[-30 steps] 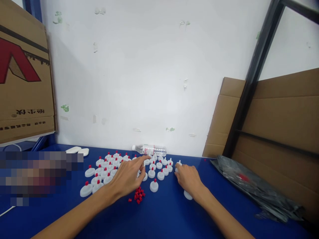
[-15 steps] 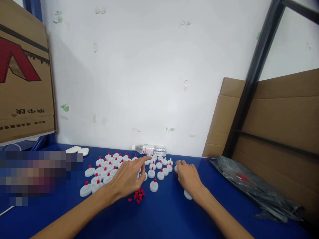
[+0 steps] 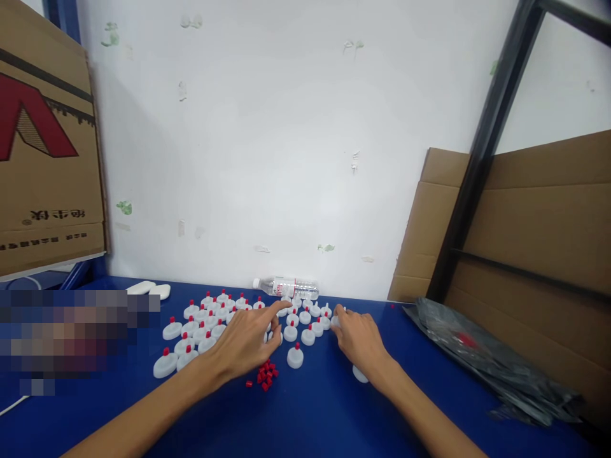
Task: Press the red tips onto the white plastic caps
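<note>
Several white round caps with red tips (image 3: 205,321) stand in rows on the blue table (image 3: 310,413). My left hand (image 3: 245,340) lies over the middle of them, index finger stretched out toward the far caps, the other fingers spread. My right hand (image 3: 358,337) rests at the right end of the rows, its fingertips closed on a white cap (image 3: 335,322). A small heap of loose red tips (image 3: 265,374) lies just below my left hand. One white cap (image 3: 294,356) stands alone in front, and another white cap (image 3: 359,374) peeks out under my right wrist.
A clear water bottle (image 3: 286,287) lies on its side against the white wall. A big cardboard box (image 3: 48,159) stands at the left, cardboard sheets and a black frame (image 3: 482,152) at the right. A dark plastic bag (image 3: 487,362) lies on the table's right side.
My right hand has slid a little to the left toward the rows of caps. My left hand has barely moved.
</note>
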`<state>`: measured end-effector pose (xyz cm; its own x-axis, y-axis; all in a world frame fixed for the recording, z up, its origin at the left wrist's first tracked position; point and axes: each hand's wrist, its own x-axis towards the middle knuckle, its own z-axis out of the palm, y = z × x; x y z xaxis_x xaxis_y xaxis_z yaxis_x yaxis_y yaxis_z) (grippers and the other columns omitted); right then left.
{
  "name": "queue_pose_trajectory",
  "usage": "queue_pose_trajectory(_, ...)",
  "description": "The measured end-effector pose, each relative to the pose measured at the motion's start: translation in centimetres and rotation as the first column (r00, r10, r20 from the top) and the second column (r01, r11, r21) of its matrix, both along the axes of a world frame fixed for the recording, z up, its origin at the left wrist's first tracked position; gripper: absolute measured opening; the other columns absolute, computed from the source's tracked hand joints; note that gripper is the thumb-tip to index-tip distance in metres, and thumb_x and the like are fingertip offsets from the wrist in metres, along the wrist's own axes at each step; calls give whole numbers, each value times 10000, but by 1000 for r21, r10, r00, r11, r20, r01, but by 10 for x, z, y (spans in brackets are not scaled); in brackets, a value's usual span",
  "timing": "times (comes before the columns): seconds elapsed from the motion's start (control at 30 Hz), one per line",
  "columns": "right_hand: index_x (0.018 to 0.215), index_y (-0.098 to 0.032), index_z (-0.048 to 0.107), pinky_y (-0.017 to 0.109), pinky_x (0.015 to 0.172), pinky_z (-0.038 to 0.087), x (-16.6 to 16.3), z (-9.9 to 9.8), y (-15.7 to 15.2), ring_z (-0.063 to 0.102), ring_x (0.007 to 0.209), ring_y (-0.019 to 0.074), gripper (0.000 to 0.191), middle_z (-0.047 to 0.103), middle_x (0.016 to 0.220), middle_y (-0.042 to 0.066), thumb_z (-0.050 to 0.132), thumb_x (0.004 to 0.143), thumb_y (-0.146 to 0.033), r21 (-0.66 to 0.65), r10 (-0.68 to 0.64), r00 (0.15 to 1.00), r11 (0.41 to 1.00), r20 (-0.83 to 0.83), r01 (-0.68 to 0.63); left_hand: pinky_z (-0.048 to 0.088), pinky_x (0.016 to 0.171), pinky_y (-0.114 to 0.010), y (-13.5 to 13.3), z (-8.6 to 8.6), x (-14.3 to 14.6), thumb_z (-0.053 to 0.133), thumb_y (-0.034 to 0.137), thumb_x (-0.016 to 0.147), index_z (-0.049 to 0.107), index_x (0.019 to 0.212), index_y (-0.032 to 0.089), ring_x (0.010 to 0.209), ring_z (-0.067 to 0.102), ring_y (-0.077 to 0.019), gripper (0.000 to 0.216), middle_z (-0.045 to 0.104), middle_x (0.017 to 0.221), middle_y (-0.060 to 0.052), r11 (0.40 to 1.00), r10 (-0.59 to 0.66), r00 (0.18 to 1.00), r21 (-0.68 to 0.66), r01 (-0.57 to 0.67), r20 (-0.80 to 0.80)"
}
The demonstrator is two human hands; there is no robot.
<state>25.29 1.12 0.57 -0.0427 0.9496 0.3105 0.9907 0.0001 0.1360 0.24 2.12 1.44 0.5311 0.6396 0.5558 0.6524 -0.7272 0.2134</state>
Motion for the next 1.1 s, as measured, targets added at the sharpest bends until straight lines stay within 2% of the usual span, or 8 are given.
queue_pose_trajectory(0.1, 1176, -155, 561, 349, 742, 365, -1, 0, -1, 685, 910, 282, 229, 720, 995, 111, 521, 960, -217, 12, 4, 1000, 1000, -5, -4, 416, 608, -269, 0, 0, 0, 461, 208, 873, 522, 1284, 227, 602, 614, -145, 416, 709, 778, 18, 1000, 4, 1000, -3, -4, -31)
queue_pose_trajectory(0.2, 1172, -168, 564, 343, 752, 365, -1, 1, -1, 680, 917, 274, 224, 714, 1006, 105, 521, 959, -224, 27, 10, 1000, 1000, -13, -10, 397, 617, -289, -2, 1, -1, 438, 208, 886, 631, 1069, 227, 584, 596, -150, 267, 683, 703, 17, 1000, 12, 996, -15, -13, -91)
queue_pose_trajectory(0.3, 1155, -175, 572, 342, 768, 366, 0, 1, -2, 675, 921, 270, 211, 711, 1001, 102, 521, 960, -238, 39, 15, 1000, 999, -20, -14, 386, 625, -298, -5, 2, -1, 455, 245, 897, 652, 883, 223, 641, 602, -160, 199, 678, 742, 2, 998, -3, 989, -58, -6, -147)
queue_pose_trajectory(0.5, 1159, -189, 581, 340, 782, 371, -2, 2, -2, 662, 944, 260, 222, 700, 1022, 99, 523, 966, -283, 49, 24, 999, 999, -34, -23, 414, 712, -309, -3, -4, -2, 537, 329, 891, 667, 947, 242, 886, 623, -220, 166, 674, 916, -47, 993, -70, 957, -110, 41, -281)
queue_pose_trajectory(0.67, 1156, -190, 589, 342, 784, 377, -5, 2, -3, 658, 945, 260, 227, 696, 1034, 98, 523, 969, -300, 52, 37, 999, 998, -41, -35, 389, 670, -291, 0, -10, -3, 537, 345, 902, 647, 951, 265, 798, 616, -186, 145, 659, 921, -20, 990, -84, 948, -135, 44, -306)
queue_pose_trajectory(0.83, 1156, -177, 593, 340, 768, 383, -6, 2, -5, 663, 929, 264, 236, 703, 1016, 101, 529, 967, -303, 43, 49, 998, 998, -41, -47, 361, 640, -286, -5, -4, -1, 503, 323, 922, 608, 1076, 275, 731, 604, -172, 192, 658, 862, 2, 986, -105, 952, -157, 61, -286)
queue_pose_trajectory(1.0, 1163, -184, 593, 338, 764, 385, -7, 5, -6, 671, 915, 264, 237, 707, 1017, 101, 523, 968, -300, 34, 46, 998, 998, -44, -44, 348, 630, -296, -11, 6, -3, 516, 391, 909, 583, 923, 234, 706, 584, -183, 171, 649, 819, -11, 988, -94, 954, -144, 54, -284)
queue_pose_trajectory(1.1, 1163, -181, 590, 332, 764, 385, -7, 6, -7, 670, 923, 259, 238, 704, 1022, 108, 517, 970, -299, 26, 42, 998, 999, -42, -41, 339, 635, -314, -12, 6, -5, 540, 447, 885, 541, 801, 219, 726, 586, -208, 243, 648, 792, -25, 990, -88, 934, -136, 43, -347)
